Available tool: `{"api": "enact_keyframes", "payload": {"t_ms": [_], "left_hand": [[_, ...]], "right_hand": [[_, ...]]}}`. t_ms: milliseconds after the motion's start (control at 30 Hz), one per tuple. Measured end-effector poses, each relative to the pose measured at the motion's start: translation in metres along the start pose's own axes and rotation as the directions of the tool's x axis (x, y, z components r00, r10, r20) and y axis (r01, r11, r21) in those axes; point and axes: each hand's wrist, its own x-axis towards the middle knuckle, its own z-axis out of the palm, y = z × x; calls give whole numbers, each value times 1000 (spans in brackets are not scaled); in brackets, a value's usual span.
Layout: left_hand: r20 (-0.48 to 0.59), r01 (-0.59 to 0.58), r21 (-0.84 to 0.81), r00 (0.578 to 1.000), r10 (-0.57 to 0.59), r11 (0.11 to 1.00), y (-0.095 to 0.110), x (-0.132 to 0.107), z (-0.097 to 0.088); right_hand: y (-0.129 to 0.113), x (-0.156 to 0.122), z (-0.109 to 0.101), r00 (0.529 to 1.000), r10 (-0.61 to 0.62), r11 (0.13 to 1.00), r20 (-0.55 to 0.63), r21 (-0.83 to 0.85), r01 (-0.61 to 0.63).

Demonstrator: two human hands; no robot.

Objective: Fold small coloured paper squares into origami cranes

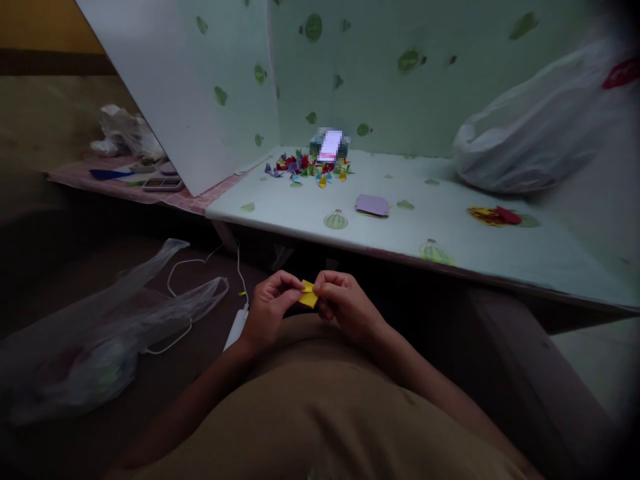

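Between my two hands, above my lap and short of the desk edge, is a small piece of folded yellow paper (pixel 309 299). My left hand (pixel 273 305) pinches its left side between thumb and forefinger. On the right side, my right hand (pixel 345 298) grips the paper with the thumb on top and the fingers curled. A fold shows along the upper part of the paper; the finer creases are too small to make out. Farther off on the desk lie a stack of purple paper squares (pixel 373 205) and many small folded paper cranes (pixel 300 165) in mixed colours.
A lit phone (pixel 330 145) leans behind the cranes. Red and yellow paper pieces (pixel 495 215) lie at the desk's right, near a white plastic bag (pixel 520 133). To my lower left are a clear plastic bag (pixel 105 360), a white power strip (pixel 237 328) and cables.
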Motion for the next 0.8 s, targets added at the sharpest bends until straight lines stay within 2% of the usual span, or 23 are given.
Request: {"api": "enact_keyframes", "payload": {"t_ms": [100, 300, 800], "left_hand": [[21, 31, -68, 999, -30, 997, -1, 0, 0], [-5, -15, 108, 1000, 16, 994, 7, -4, 2], [-78, -56, 155, 995, 69, 986, 7, -3, 4]], "right_hand": [[1, 0, 0, 1000, -21, 999, -12, -25, 21], [2, 0, 0, 997, -63, 996, -34, -65, 61], [2, 1, -2, 987, -158, 978, 16, -132, 159]]}}
